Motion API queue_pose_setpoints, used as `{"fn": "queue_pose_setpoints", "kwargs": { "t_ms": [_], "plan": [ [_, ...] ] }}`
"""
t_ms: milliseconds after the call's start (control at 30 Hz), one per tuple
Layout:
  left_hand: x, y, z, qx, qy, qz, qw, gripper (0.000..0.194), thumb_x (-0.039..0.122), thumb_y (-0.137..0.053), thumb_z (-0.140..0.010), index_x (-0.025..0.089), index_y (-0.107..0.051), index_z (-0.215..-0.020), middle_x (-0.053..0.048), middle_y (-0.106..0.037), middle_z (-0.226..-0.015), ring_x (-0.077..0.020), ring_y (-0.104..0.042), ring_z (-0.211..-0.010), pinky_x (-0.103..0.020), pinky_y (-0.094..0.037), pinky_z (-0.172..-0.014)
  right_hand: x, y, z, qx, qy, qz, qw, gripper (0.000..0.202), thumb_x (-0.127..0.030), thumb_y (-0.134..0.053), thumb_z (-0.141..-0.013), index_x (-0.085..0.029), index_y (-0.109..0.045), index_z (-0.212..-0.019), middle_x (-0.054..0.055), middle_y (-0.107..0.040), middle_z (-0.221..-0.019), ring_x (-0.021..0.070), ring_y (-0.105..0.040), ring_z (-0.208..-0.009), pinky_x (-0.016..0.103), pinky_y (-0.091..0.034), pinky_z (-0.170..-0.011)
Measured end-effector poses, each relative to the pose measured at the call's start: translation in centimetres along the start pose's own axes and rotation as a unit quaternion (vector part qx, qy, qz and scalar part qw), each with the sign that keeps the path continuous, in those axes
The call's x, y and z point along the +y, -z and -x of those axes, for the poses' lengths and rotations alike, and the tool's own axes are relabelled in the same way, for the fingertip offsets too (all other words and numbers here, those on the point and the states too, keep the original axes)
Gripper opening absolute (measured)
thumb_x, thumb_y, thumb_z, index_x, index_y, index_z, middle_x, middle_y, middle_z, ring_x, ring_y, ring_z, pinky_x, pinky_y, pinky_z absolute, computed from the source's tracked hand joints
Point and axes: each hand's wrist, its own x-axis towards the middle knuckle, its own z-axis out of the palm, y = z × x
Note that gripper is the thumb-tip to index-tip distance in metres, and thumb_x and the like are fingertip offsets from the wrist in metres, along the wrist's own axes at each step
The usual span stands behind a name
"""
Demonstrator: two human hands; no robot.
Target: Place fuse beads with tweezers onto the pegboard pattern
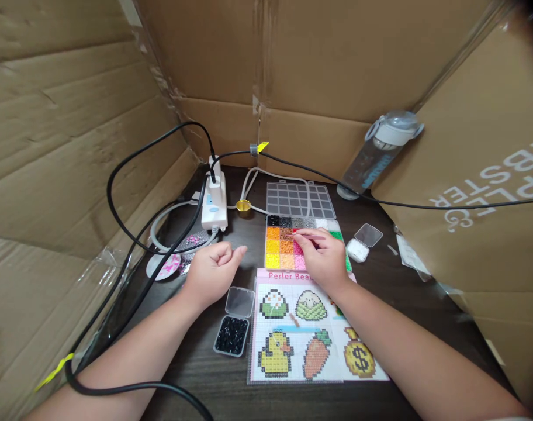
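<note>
My right hand [322, 255] pinches a slim pink pair of tweezers [309, 237], its tip over the brown and red cells of a bead box [273, 247]. The box is sorted by colour, and its clear gridded lid [300, 200] lies folded back behind it. My left hand [215, 270] is closed in a fist with the thumb on top, left of the box, and nothing shows in it. In front of the box lies a Perler bead pattern sheet [293, 356] under a clear pegboard. A few brown beads [294, 320] stand on the board between the pictures.
A small case of black beads [231, 335] stands open left of the sheet; a case of white beads [358, 250] is at right. Behind are a power strip [214, 202], a gold cup [243, 208] and a water bottle [378, 155]. A black cable [139, 386] crosses my left forearm.
</note>
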Motion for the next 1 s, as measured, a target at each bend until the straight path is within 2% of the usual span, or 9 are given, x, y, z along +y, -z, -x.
{"fn": "queue_pose_setpoints", "kwargs": {
  "t_ms": [233, 433, 467, 567, 700, 833, 1000],
  "plan": [
    [0.0, 0.0, -0.1, -0.002, -0.009, 0.003, 1.000, 0.048, 0.030, -0.056, -0.083, 0.021, -0.018, -0.055, 0.006, -0.021, -0.050, -0.0094, -0.023, -0.048, -0.025, -0.025, -0.048, -1.0, 0.5, -0.1, 0.021, -0.032, -0.027, 0.999, 0.011, -0.022, -0.068, -0.083, -0.019, -0.077, -0.078, 0.006, -0.077, -0.083, 0.0205, -0.070, -0.080, 0.039, -0.058, -0.078],
    [-0.1, -0.2, -0.1, 0.003, -0.019, 0.008, 1.000, 0.048, 0.029, -0.056, -0.081, 0.021, -0.017, -0.055, 0.007, -0.020, -0.050, -0.0086, -0.022, -0.049, -0.024, -0.023, -0.048, -4.9, 3.8, 0.1, 0.047, -0.047, -0.041, 0.997, 0.007, -0.023, -0.073, -0.080, -0.021, -0.079, -0.076, 0.004, -0.077, -0.082, 0.0204, -0.073, -0.081, 0.035, -0.061, -0.075],
    [-0.1, -0.2, 0.0, 0.007, -0.023, 0.007, 1.000, 0.048, 0.028, -0.057, -0.081, 0.021, -0.017, -0.055, 0.007, -0.020, -0.050, -0.0085, -0.022, -0.049, -0.024, -0.023, -0.048, -5.5, 4.5, 0.4, 0.038, -0.056, -0.039, 0.997, 0.007, -0.023, -0.074, -0.080, -0.021, -0.079, -0.076, 0.004, -0.078, -0.083, 0.0202, -0.073, -0.081, 0.034, -0.061, -0.074],
    [-0.2, -0.3, 0.0, 0.010, -0.032, 0.012, 0.999, 0.049, 0.027, -0.058, -0.080, 0.021, -0.017, -0.054, 0.007, -0.020, -0.050, -0.0082, -0.022, -0.049, -0.024, -0.023, -0.048, -6.1, 6.2, 1.8, -0.066, -0.070, -0.043, 0.994, 0.010, -0.022, -0.072, -0.082, -0.024, -0.080, -0.077, 0.003, -0.078, -0.083, 0.0186, -0.073, -0.079, 0.031, -0.061, -0.071],
    [-0.1, -0.5, 0.0, 0.010, -0.041, 0.019, 0.999, 0.049, 0.025, -0.060, -0.080, 0.021, -0.018, -0.054, 0.007, -0.021, -0.050, -0.0080, -0.023, -0.049, -0.024, -0.023, -0.048, -4.9, 6.6, 4.3, -0.164, -0.089, -0.071, 0.980, 0.010, -0.019, -0.072, -0.080, -0.024, -0.080, -0.075, 0.003, -0.078, -0.079, 0.0181, -0.073, -0.073, 0.028, -0.060, -0.065],
    [-0.1, -0.5, 0.0, 0.017, -0.045, 0.017, 0.999, 0.050, 0.022, -0.061, -0.079, 0.020, -0.018, -0.054, 0.007, -0.021, -0.049, -0.0077, -0.022, -0.048, -0.025, -0.023, -0.048, -3.6, 6.1, 5.7, -0.208, -0.102, -0.106, 0.967, 0.011, -0.019, -0.070, -0.082, -0.022, -0.079, -0.078, 0.005, -0.078, -0.078, 0.0189, -0.072, -0.072, 0.029, -0.059, -0.062],
    [-0.1, -0.5, 0.0, 0.016, -0.038, 0.019, 0.999, 0.051, 0.022, -0.062, -0.079, 0.020, -0.018, -0.054, 0.007, -0.021, -0.049, -0.0077, -0.021, -0.048, -0.025, -0.021, -0.047, -2.6, 6.2, 5.8, -0.212, -0.117, -0.110, 0.964, 0.010, -0.019, -0.070, -0.081, -0.021, -0.079, -0.075, 0.005, -0.078, -0.077, 0.0192, -0.073, -0.072, 0.030, -0.059, -0.065]
  ]
}}
